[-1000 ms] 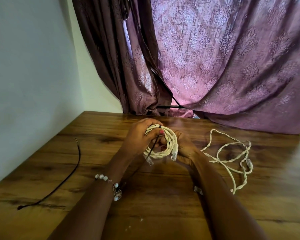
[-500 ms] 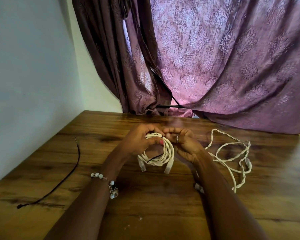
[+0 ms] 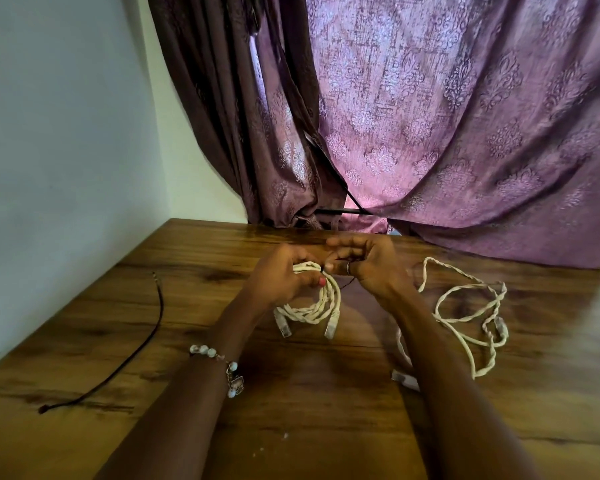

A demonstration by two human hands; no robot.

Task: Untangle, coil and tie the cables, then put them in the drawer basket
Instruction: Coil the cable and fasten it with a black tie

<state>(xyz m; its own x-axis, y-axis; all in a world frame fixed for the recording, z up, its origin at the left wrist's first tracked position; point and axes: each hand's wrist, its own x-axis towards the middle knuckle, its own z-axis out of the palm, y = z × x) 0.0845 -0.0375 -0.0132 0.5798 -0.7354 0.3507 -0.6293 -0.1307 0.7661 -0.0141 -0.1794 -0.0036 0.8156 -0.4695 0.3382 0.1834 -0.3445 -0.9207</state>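
The coiled white cable [image 3: 314, 299] hangs just above the wooden table [image 3: 326, 410], its two plugs dangling at the bottom of the loop. The left hand [image 3: 281, 277] is curled round the top left of the coil, thumb pressed against the strands. The right hand [image 3: 368, 265], just beside it, has its fingertips bent in at the top of the coil, pinching a thin dark tie [image 3: 347, 284] that trails from under them; how the tie runs round the coil I cannot tell. A ring [image 3: 348, 267] sits on one right finger, and a beaded bracelet [image 3: 222, 367] on the left wrist.

To the right of the hands, a second white cable [image 3: 465, 317] lies loose and tangled on the table. Well off to the left lies a thin dark cord [image 3: 132, 358]. Beyond the hands hangs a purple curtain [image 3: 430, 133].
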